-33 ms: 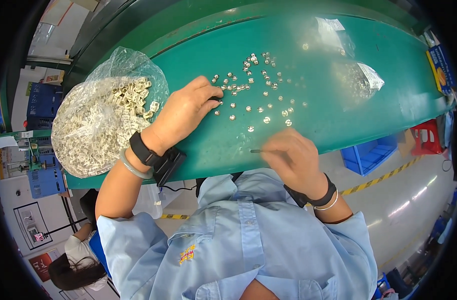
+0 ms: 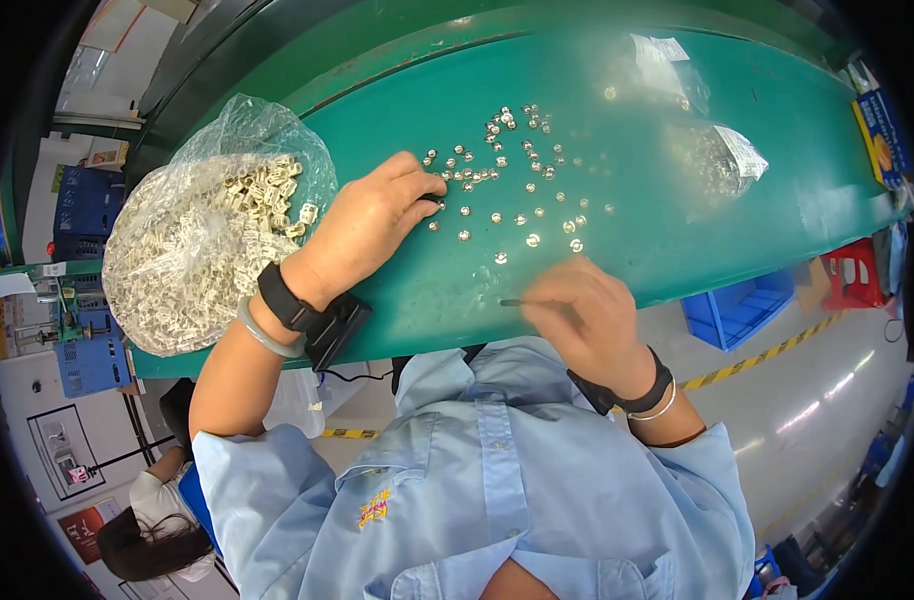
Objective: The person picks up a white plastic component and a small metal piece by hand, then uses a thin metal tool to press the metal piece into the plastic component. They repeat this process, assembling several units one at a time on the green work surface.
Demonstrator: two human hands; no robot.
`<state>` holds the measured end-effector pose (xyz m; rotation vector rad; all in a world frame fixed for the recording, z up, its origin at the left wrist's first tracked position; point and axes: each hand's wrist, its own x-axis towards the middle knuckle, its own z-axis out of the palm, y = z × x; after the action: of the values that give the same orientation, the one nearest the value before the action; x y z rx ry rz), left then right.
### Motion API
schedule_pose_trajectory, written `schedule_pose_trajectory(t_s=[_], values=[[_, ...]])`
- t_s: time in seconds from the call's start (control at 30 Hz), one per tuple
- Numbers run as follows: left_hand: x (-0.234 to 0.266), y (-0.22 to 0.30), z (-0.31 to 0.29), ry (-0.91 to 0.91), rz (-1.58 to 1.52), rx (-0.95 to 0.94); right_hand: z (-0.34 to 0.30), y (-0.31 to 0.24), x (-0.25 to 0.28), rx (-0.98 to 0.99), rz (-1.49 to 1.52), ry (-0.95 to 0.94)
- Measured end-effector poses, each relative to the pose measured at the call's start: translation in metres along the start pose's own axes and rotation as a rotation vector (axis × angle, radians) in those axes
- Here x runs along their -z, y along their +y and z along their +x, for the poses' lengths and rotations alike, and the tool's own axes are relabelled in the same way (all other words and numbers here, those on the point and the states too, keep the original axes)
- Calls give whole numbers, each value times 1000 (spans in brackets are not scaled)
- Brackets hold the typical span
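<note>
My left hand [image 2: 369,225] is closed at the left edge of a scatter of small round metal pieces [image 2: 497,217], thumb and fingers pinched around a small dark piece [image 2: 434,201]. Its exact kind does not show. Closer to me and to the right, my right hand [image 2: 585,312] is closed too, slightly blurred. From its fingertips sticks out a short, thin dark piece [image 2: 511,302], pointing left; the rest of it is hidden in the fingers. The metal pieces lie loose on the green work surface [image 2: 417,310], ahead of and between both hands.
A large clear bag [image 2: 192,260] of cream-coloured small parts lies left of my left arm. Clear labelled bags [image 2: 722,165] rest at the far right. Below the table's right edge are a blue crate [image 2: 742,310] and a red stool [image 2: 853,275]. Another person [image 2: 157,525] sits at lower left.
</note>
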<state>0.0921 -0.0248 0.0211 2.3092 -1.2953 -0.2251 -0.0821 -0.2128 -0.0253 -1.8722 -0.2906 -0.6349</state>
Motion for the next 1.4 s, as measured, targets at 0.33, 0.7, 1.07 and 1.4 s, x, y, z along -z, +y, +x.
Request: schedule_pose_trajectory(t_s=[0.33,0.7,1.07,1.4], values=[[11,4,11,-199,184,-128,-1,-3,1,-37,12,-13],[7,3,5,-149,144,-98,3,-2,1,2,8,-3],[4,16,11,-85,96,-148,3,-1,0,36,-10,16],[1,8,20,-97,66,-184,-2,-1,1,-19,27,-4]])
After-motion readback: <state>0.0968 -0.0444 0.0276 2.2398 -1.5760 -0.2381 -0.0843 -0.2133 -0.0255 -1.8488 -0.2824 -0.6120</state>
